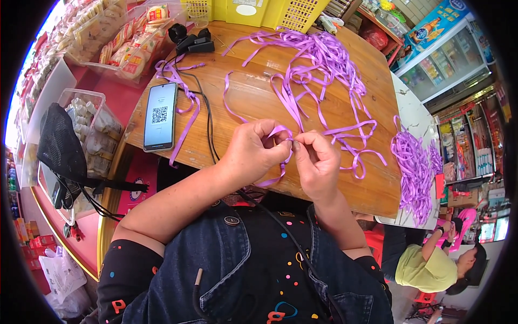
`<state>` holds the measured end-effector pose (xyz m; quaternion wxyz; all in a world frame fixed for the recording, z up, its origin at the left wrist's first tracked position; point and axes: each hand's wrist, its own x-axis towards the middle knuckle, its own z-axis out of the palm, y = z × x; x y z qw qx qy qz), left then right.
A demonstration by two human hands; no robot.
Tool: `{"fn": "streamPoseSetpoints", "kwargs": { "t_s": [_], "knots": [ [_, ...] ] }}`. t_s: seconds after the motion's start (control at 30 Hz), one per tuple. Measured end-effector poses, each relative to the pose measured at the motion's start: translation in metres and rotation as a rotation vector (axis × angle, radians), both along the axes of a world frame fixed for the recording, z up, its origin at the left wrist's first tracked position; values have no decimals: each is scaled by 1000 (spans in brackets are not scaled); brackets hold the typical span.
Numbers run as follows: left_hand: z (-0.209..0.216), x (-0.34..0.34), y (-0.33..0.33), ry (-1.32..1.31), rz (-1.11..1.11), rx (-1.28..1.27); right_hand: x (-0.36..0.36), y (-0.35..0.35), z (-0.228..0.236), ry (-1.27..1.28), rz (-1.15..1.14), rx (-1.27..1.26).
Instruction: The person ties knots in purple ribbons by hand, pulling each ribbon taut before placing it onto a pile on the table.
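Note:
Both my hands meet over the near edge of the wooden table. A narrow purple ribbon is pinched in my left hand, looped by its thumb and forefinger, and an end hangs down below. The fingers of my right hand are closed on the same ribbon beside the left thumb. Whether a knot lies between the fingertips cannot be made out. Beyond my hands a loose heap of purple ribbons spreads over the table, with strands trailing toward me.
On the left lie a phone, black cables and another ribbon strand. Clear bins of packaged goods line that side. A yellow basket stands at the back. More ribbons pile on a white surface at right, near a seated person.

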<state>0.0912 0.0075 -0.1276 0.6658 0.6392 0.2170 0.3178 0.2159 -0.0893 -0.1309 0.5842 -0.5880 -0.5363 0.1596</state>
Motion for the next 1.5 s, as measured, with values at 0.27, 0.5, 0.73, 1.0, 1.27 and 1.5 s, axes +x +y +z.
{"fn": "streamPoseSetpoints", "kwargs": {
  "t_s": [0.27, 0.5, 0.73, 1.0, 1.27, 1.5],
  "knots": [
    [-3, 1, 2, -80, -87, -171, -6, 0, 3, 98, -30, -98],
    [-1, -1, 3, -68, -155, -225, -1, 5, 6, -576, -201, 252],
    [-5, -4, 5, -76, -161, -258, -1, 2, 5, -389, -133, 170],
    [-3, -3, -2, 64, 48, 219, 3, 1, 4, -395, -96, 167],
    [2, -5, -2, 136, 34, 320, -1, 0, 8, -509, -184, 136],
    [3, -4, 0, 27, -33, 86, 3, 1, 7, -501, -220, 130]
  ]
}}
